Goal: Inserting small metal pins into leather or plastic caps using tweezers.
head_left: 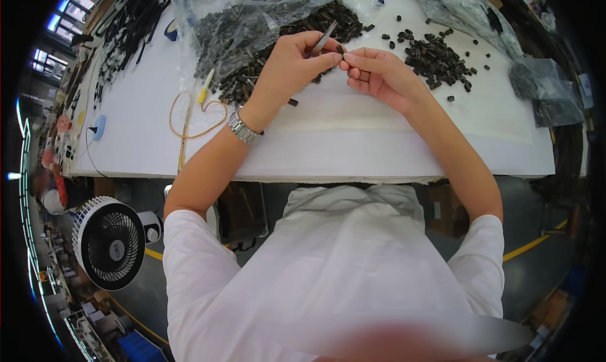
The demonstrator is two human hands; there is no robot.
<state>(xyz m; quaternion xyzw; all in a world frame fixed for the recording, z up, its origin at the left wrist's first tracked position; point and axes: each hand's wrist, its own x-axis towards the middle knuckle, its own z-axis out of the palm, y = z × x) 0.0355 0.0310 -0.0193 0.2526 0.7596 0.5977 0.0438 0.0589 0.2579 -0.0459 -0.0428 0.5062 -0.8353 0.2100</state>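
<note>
Tweezers (323, 38) point up-right, pinched in left hand (295, 68); right hand (377, 71) pinches small black piece (341, 49).

Bare counter (353, 144) at 6 o'clock of my grips; black parts pile (265, 46) 11, loose pieces (439, 59) 2.

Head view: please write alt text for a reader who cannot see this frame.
A person's left hand, holding metal tweezers, meets the right hand over a tiny black part above a white table. Heaps of small black parts and clear plastic bags lie behind; a white fan stands on the floor, lower left.
</note>
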